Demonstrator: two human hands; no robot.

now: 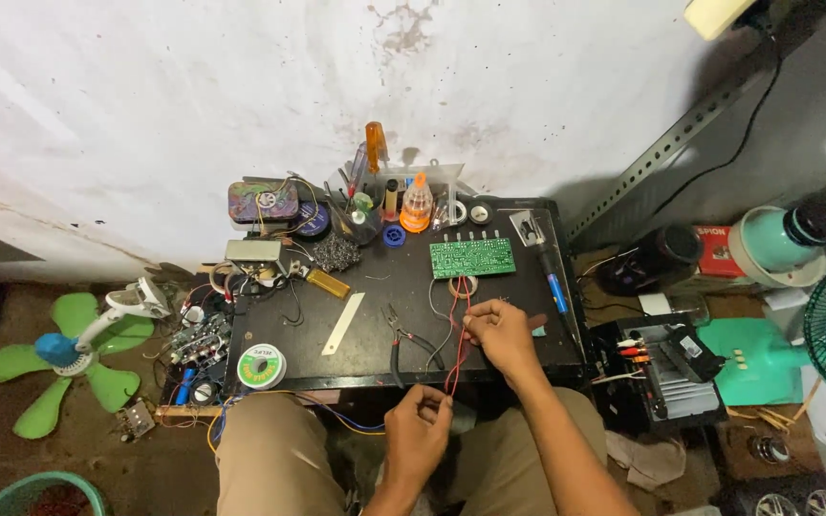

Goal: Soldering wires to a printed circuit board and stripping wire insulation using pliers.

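Both hands pinch red wire: left hand at lower end, right hand over black table, near pliers; green circuit board beyond.

- Left hand pinches the near end of a thin red wire.
- Right hand grips the wire over the black counter.
- Green circuit board lies beyond; pliers, seemingly, just beside.

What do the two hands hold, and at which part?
Both pinch thin red wires: the left hand at their lower end, the right hand higher, over the black table.
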